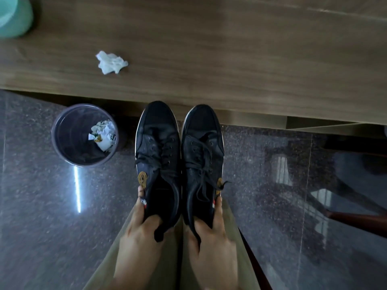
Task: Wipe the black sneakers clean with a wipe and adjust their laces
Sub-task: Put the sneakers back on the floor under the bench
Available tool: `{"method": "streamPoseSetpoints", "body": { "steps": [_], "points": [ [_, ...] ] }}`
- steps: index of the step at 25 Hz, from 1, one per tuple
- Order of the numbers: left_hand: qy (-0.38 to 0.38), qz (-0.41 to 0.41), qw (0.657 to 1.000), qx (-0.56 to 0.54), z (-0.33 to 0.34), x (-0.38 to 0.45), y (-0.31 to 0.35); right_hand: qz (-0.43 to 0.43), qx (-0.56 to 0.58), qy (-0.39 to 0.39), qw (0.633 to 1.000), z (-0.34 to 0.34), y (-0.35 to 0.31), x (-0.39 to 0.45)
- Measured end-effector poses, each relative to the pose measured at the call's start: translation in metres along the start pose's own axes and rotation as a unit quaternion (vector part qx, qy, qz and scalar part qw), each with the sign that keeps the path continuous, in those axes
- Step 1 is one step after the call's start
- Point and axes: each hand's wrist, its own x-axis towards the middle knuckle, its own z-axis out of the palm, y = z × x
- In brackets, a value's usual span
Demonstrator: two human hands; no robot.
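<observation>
1. Resting side by side, touching along their inner edges, two black sneakers: left sneaker [158,155] and right sneaker [202,158], toes pointing toward the bench [230,59], held above the floor [41,206] in front of the lap.
2. Gripped at the heel by the left hand [139,237]: thumb hooked inside the heel opening, fingers [140,193] curled along the outer side near a gold badge [142,178].
3. Gripped the same way by the right hand [213,243]: thumb tucked into the heel of the right sneaker, fingers wrapped along its outer side beside a red and white stripe.
4. Threaded through the eyelets but loose, black laces [201,162] on both sneakers; ends trailing across the tongue and over the right side of the right sneaker.
5. Showing white along the toe edges, the soles of both sneakers.
6. Lying crumpled on the wooden bench, well apart from the sneakers and to the left, a white wipe [111,62].
7. Standing on the floor just left of the left sneaker, a round bin [62,147] with crumpled paper [103,133] inside.
8. Sitting at the far left corner of the bench, partly cut off, a pale green cup [14,16].
9. Stretching below the hands, khaki trousers [167,268].
</observation>
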Motion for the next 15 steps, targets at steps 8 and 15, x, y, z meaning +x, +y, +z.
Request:
{"method": "streamPoseSetpoints", "body": {
  "steps": [8,15],
  "points": [
    [-0.045,-0.046,0.998,-0.013,0.026,0.032,-0.024,0.045,-0.001,-0.102,0.994,0.025,0.011,0.034],
    [0.001,-0.019,1.0,0.011,0.107,0.187,-0.063,0.027,0.0,-0.01,1.0,0.08,0.036,0.194]
  ]
}}
